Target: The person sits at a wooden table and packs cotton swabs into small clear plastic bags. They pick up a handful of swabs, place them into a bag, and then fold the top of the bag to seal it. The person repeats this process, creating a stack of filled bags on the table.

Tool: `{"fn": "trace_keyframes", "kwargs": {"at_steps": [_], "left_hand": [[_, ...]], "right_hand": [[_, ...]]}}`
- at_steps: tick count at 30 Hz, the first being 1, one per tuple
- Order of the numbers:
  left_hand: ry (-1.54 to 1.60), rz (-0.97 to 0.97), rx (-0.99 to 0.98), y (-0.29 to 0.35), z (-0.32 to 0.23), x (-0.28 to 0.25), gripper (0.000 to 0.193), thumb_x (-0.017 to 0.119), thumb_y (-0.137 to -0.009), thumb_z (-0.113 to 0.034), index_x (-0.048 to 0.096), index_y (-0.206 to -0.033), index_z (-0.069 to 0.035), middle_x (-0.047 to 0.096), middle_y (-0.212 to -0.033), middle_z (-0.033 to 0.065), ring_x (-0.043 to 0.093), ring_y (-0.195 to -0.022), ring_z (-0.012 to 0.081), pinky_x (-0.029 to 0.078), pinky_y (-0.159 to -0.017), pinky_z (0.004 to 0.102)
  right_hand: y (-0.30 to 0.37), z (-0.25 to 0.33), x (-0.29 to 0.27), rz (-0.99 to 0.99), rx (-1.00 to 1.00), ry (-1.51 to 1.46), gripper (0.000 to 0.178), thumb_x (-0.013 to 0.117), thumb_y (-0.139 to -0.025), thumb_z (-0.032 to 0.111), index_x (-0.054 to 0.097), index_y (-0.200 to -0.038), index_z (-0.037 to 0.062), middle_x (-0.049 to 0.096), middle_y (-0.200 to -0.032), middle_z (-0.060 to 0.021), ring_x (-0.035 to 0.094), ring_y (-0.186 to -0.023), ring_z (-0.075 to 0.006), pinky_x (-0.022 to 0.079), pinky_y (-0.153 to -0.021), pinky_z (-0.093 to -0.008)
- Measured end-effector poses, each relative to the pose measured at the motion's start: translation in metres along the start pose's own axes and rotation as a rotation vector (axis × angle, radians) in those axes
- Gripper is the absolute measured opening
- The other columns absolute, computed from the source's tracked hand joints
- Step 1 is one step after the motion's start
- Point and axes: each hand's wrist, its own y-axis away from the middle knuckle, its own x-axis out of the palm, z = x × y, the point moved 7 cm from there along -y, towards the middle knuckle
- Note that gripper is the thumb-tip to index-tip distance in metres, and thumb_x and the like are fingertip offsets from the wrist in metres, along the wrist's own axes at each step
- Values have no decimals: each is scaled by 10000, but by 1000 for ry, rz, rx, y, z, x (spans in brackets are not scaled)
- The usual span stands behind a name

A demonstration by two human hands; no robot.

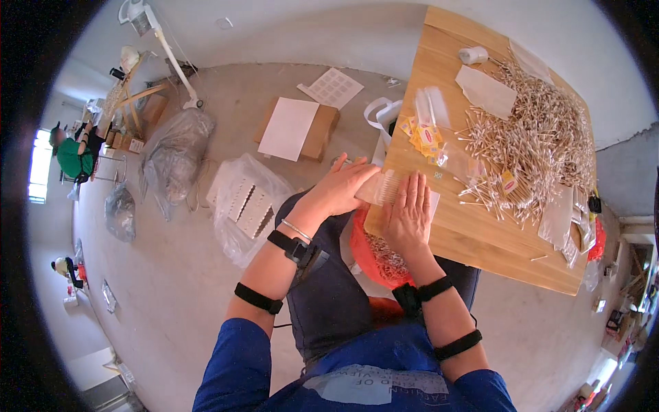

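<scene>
Swab packet: clear flat packet with a row of cotton swabs in it, at the near left corner of the wooden table, between the two hands.
Left hand: left hand closed on the packet's left end, fingers along the upper side, thumb by the lower edge.
Right hand: right hand flat, fingers straight and side by side, at the packet's right end; can't tell how hard it presses. Something white peeks out beside the palm, kind unclear.
Hands together or apart: near each other, packet bridging them, palms apart.
Swab heap: big loose pile of swabs over the table's far right part, strays along its near side.
On the heap: white sheet at its upper left; small yellow label lower down, among swabs.
Beside the heap: yellow cards in a loose stack, clear plastic sleeves just above them.
Table's far end: white tub, lying on its side.
Under table corner: red bag with loose swabs inside, near the person's knees.
Floor, left: cardboard box with white paper on top; clear bag around white slotted pieces; grey plastic sack farther off.
Far left: another person in a green top, well apart.
</scene>
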Motion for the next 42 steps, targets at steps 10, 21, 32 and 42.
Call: {"fn": "trace_keyframes", "kwargs": {"at_steps": [10,21,32,42], "left_hand": [[91,-41,66,-5,-7,-14,684,816,-678,-291,538,-1259,-61,571,-1301,146,448,-1316,248,226,-1156,464],[207,-127,109,-5,-5,-17,681,842,-651,-277,570,-1223,-28,541,-1279,172,501,-1217,312,373,-1074,405],[288,-103,96,-2,-3,-15,716,838,-657,-256,542,-1256,1,519,-1261,188,506,-1190,339,422,-1019,386],[422,-160,64,-2,5,-7,581,751,-776,-239,538,-1270,-22,514,-1283,196,490,-1202,370,400,-1030,406]], "right_hand": [[-1,1,4,-2,-27,30,664,469,-929,299,273,-1415,-109,214,-1515,-277,142,-1441,-404,103,-1180,-482],[-3,8,1,-3,-29,-2,681,487,-914,312,274,-1406,-108,214,-1509,-291,132,-1436,-427,95,-1181,-493],[-5,9,7,-14,31,15,701,488,-906,308,245,-1421,-100,194,-1520,-280,124,-1446,-398,79,-1186,-469],[-6,9,5,2,14,34,724,494,-912,339,244,-1429,-103,191,-1519,-289,134,-1440,-409,95,-1180,-479]]}}
